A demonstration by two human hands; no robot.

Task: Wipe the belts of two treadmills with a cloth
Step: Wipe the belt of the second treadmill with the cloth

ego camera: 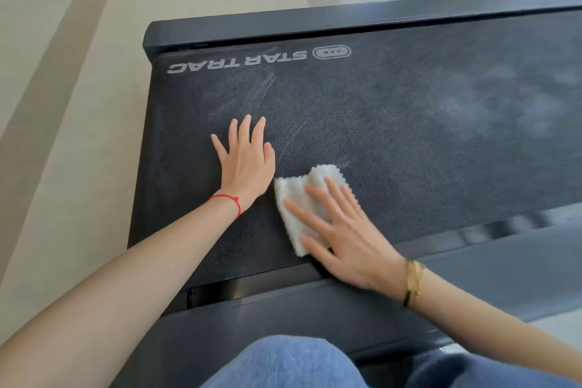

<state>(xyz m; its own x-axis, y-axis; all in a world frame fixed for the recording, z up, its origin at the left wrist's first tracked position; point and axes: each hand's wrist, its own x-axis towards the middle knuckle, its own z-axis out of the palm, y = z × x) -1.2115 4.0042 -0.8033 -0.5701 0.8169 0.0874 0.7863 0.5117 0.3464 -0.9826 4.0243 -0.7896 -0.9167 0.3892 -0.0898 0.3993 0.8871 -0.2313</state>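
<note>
Right hand (343,230): I log it flat, fingers straight and spread, pressing down on the white cloth (302,198). Nothing is pinched or curled round; the palm lies over the near edge of the belt (409,123) and partly over the side rail (472,264).

Cloth: white, nubbly, crumpled. It lies under the fingers of my right hand, showing past the fingertips on the far side and to the left of the hand. It rests on the belt close to the near edge.

Left hand (245,161): relaxed and flat, fingers straight and slightly fanned, palm on the bare belt. It holds nothing. It sits just left of the cloth, its heel near the cloth's upper left corner; I cannot tell whether they touch.

Belt: dark grey, textured, with pale streaks beyond my left fingertips and a hazy pale patch far right. White lettering (236,61) reading STAR TRAC, upside down to me, runs near the far end.

Other items: red string (231,200) on the left wrist; gold bangle (412,283) on the right wrist; blue denim knees (283,362) at the bottom; pale tiled floor (78,72) to the left.
</note>
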